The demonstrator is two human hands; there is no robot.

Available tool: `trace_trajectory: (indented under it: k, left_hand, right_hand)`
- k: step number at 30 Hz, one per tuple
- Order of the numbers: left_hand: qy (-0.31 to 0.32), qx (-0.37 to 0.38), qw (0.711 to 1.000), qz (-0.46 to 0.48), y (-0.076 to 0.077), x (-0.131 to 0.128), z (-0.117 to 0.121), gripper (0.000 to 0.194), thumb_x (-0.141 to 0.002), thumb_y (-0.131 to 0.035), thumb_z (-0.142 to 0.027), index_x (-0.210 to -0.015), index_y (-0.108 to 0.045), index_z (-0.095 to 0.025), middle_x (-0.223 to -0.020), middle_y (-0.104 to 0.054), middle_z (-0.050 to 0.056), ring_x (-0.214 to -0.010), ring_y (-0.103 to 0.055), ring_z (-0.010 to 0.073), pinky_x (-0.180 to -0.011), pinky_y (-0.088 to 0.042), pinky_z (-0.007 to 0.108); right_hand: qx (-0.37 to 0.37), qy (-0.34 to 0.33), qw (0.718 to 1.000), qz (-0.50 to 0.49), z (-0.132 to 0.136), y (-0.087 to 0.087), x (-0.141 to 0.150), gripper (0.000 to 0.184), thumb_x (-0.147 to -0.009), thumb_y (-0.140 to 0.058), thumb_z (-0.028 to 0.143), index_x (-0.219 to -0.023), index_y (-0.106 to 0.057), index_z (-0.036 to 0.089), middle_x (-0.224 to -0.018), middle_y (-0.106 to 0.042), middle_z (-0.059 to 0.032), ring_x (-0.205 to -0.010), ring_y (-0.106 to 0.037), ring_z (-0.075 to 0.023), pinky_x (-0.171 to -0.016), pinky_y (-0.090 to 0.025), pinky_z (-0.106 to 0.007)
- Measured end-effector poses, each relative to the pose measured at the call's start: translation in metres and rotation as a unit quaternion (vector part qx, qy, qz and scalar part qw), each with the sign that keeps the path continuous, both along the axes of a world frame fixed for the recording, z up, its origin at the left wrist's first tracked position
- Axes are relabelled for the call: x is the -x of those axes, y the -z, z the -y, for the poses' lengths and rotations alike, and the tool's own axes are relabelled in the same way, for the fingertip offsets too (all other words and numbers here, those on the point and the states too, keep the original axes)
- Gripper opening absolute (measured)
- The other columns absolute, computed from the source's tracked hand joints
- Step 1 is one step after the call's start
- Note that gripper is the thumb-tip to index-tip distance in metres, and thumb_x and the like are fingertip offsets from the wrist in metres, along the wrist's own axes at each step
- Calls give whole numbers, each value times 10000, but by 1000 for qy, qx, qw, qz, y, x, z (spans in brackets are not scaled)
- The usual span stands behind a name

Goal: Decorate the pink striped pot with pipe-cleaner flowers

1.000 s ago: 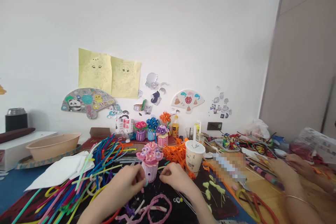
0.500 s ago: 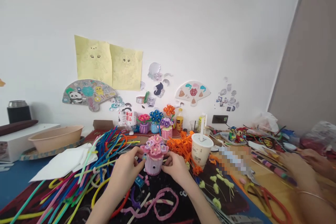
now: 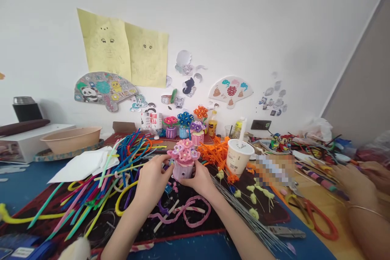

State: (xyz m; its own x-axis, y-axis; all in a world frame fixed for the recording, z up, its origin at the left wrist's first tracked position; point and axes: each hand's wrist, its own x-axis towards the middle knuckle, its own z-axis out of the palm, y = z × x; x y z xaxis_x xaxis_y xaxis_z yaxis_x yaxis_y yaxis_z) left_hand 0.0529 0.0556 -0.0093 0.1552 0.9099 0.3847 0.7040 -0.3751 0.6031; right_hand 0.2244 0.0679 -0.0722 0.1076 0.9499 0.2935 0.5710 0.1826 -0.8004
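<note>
Between my hands stands a small flower pot [image 3: 183,172] made of pipe cleaners, with a ribbed lilac body and pink and purple flowers on top. My left hand [image 3: 154,175] grips it from the left, fingertips up by the petals. From the right, my right hand [image 3: 201,179] has thumb and fingers closed round the lower body. Whether the pot's base touches the dark mat [image 3: 170,227] is hard to see. A loose pink pipe cleaner [image 3: 198,224] lies curled in front of it. Three similar pots, among them a blue-flowered one [image 3: 185,124], stand behind.
Bundled coloured pipe cleaners [image 3: 91,187] spread on the left. Orange pipe-cleaner pieces [image 3: 217,152] and a lidded paper cup [image 3: 239,158] stand right of the pot, near thin wires [image 3: 252,211], pliers [image 3: 286,232] and orange-handled scissors [image 3: 319,219]. Another person's hands [image 3: 355,183] work at far right.
My view has tilted downward, so the scene sits higher. My right hand has closed more fully round the pot's lower body. The left hand stays at its left side.
</note>
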Motion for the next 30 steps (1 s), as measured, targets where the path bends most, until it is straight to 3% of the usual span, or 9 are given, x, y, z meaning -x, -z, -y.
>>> trace_trajectory:
  k: [6,14,23,30]
  left_hand:
    - [11,-13,1000,-1,2,-1,3,261,-817,-488,-318,-991,-653,-216,-937,-663,11,-647,-598,149,-676,-398,298]
    - [0,-17,1000,27,-1,-2,8,274,-814,-460,-434,-843,-615,-210,-758,-631,11,-651,-570,190,-641,-370,313]
    - [-8,-47,990,130,-11,-1,15,338,-793,-486,-489,-971,-609,-229,-747,-658,-23,-600,-606,148,-632,-440,278]
    - [10,-87,967,239,-14,-2,19,241,-782,-602,-439,-921,-627,-243,-748,-679,-36,-655,-627,131,-560,-447,213]
  right_hand:
    - [-10,9,1000,-27,-1,0,0,608,-503,-834,311,-1053,-612,177,-884,-751,-78,-801,-690,-287,-706,-520,-359]
    - [-30,14,994,-102,9,-20,-3,427,-568,-790,299,-953,-642,189,-834,-766,-58,-747,-719,-261,-664,-557,-332]
    - [-50,4,987,-155,18,-31,-1,481,-600,-772,314,-1032,-644,148,-936,-764,-98,-800,-717,-272,-751,-564,-370]
    - [-58,-36,984,-165,29,-33,10,490,-597,-781,262,-1053,-647,141,-949,-757,-92,-810,-706,-262,-761,-559,-368]
